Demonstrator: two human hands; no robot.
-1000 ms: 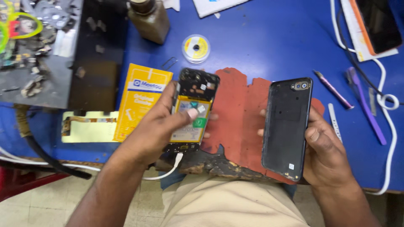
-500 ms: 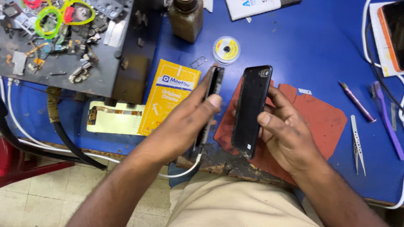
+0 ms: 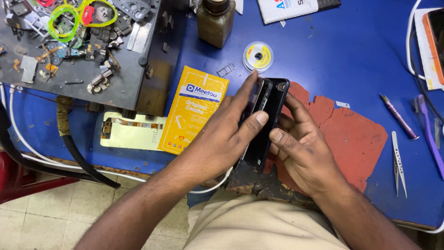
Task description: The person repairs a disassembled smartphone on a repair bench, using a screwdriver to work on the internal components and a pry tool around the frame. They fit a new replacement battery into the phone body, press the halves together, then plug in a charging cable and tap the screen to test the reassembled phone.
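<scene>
Blue covers the counter [image 3: 333, 60], worn through to a red-brown patch [image 3: 356, 139] near its front edge. Over that patch both hands meet on a dark phone [image 3: 270, 125] held on edge, its back cover and body pressed together, the camera end pointing away from the person. The left hand [image 3: 222, 134] wraps the phone from the left, thumb laid across the near face and fingers stretched along the far edge; its grip is closed on the phone. The right hand [image 3: 300, 148] holds the other side, fingers curled and clamped against the cover.

Just left of the hands lies a yellow packet [image 3: 194, 115], and beside that a pale yellow sheet with a flex cable [image 3: 132, 132]. Beyond the phone sit a small wire spool [image 3: 258, 56], a thin metal tray frame [image 3: 225, 70] and a brown bottle [image 3: 215, 22]. A dark mat [image 3: 83, 51] at the upper left carries loose phone parts and green and yellow loops. To the right, well apart, lie tweezers [image 3: 398, 162], a purple screwdriver [image 3: 397, 115] and a white cable [image 3: 411, 46].
</scene>
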